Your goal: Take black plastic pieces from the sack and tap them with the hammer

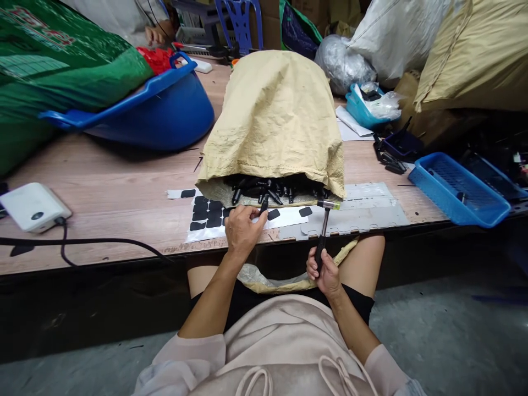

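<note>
My left hand (pixel 243 228) rests at the table's front edge, its thumb and fingers closed on a small black cylindrical part (pixel 264 204) that points up toward the sack. In my right hand (pixel 325 270) is a small hammer (pixel 324 228), gripped by its black handle, with the head raised near the sack's right corner. A tan woven sack (pixel 280 115) lies on the table with its mouth facing me. Many more black cylindrical parts (pixel 274 192) show inside the mouth. Under my left hand lies a white sheet with black rounded-square stickers (pixel 206 212).
A blue basin (pixel 165 110) and a green bag (pixel 61 71) stand at the left, with a white box and cable (pixel 37 209) nearer me. A blue basket (pixel 457 190) sits at the right edge. Another person's hand (pixel 155 33) shows at the back left.
</note>
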A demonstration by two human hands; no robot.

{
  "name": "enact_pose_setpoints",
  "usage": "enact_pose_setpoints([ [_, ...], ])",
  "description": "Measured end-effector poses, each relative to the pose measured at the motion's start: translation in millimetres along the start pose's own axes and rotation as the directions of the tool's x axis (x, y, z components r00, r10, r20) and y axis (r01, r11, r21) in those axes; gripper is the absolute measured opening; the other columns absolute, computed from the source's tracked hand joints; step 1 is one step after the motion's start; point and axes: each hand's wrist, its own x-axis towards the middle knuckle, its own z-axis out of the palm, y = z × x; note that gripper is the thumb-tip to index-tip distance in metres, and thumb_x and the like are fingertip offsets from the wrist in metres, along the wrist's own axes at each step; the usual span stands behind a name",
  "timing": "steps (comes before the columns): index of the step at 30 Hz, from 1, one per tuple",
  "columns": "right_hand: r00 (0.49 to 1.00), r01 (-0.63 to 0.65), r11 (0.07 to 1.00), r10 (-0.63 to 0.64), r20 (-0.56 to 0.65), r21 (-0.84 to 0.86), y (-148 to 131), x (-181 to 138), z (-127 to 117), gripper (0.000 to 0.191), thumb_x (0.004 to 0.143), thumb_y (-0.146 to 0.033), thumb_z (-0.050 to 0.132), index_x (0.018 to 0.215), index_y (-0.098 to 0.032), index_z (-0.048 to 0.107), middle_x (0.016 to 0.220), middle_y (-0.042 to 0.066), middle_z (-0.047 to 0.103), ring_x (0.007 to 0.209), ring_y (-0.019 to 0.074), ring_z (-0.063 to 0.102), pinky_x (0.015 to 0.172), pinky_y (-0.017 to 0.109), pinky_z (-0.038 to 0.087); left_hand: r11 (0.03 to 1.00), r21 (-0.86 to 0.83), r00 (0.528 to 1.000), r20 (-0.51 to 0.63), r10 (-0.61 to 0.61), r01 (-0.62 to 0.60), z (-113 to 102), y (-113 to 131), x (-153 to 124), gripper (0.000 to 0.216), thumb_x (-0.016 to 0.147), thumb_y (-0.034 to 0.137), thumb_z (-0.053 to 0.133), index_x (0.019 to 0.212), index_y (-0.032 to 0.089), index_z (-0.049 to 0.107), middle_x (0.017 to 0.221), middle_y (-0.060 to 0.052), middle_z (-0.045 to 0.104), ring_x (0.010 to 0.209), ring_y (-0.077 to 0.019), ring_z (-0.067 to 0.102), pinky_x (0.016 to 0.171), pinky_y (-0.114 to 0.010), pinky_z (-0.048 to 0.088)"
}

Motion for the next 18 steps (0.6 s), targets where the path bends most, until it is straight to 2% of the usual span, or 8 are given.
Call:
enact_pose_setpoints([
  [3,1.0,0.009,1.0,-0.009,0.001,-0.006,1,1,-1,0.044,0.087,-0.062,0.072,0.093,-0.019,0.065,0.06,-0.007,0.045,0.042,0.0053,0.032,0.041,0.019,0.027,0.992,-0.035,0.993,-0.008,0.12,-0.12,-4,-13,-6,0.013,0.085,0.033,0.073,0.079,0.022,0.069,0.082,-0.004,0.067,0.085,-0.0248,0.061,0.081,-0.037,0.046],
  [5,1.0,0.012,1.0,-0.012,-0.002,-0.011,2,1,-1,0.044,0.086,-0.062,0.072,0.093,-0.019,0.065,0.06,-0.007,0.045,0.042,0.0054,0.032,0.041,0.019,0.028,0.975,-0.063,0.977,0.007,0.212,-0.211,-3,-13,-10,0.013,0.087,0.034,0.073,0.083,0.022,0.069,0.083,-0.004,0.068,0.085,-0.0243,0.061,0.081,-0.037,0.046],
  [10,1.0,0.016,0.999,-0.017,-0.018,-0.042,0,0,-1,0.046,0.086,-0.063,0.071,0.093,-0.019,0.064,0.059,-0.007,0.044,0.041,0.0051,0.031,0.04,0.018,0.028,0.912,-0.134,0.913,0.08,0.401,-0.388,15,22,-10,0.015,0.092,0.036,0.071,0.092,0.022,0.07,0.09,-0.004,0.07,0.089,-0.0233,0.062,0.082,-0.036,0.046],
  [14,0.995,0.058,0.989,-0.068,-0.07,-0.132,-2,-4,1,0.047,0.087,-0.065,0.069,0.094,-0.019,0.064,0.058,-0.008,0.045,0.04,0.0049,0.031,0.039,0.018,0.027,0.907,-0.157,0.891,0.183,0.415,-0.39,31,45,0,0.011,0.09,0.03,0.073,0.094,0.021,0.069,0.092,-0.005,0.069,0.089,-0.0234,0.061,0.083,-0.036,0.047],
  [18,0.979,0.111,0.956,-0.151,-0.134,-0.271,0,-9,4,0.049,0.086,-0.067,0.068,0.094,-0.019,0.065,0.058,-0.008,0.046,0.039,0.0047,0.033,0.038,0.018,0.028,0.911,-0.249,0.897,0.22,0.385,-0.33,38,45,8,0.011,0.086,0.026,0.076,0.094,0.022,0.07,0.09,-0.003,0.067,0.087,-0.0214,0.062,0.083,-0.034,0.048],
])
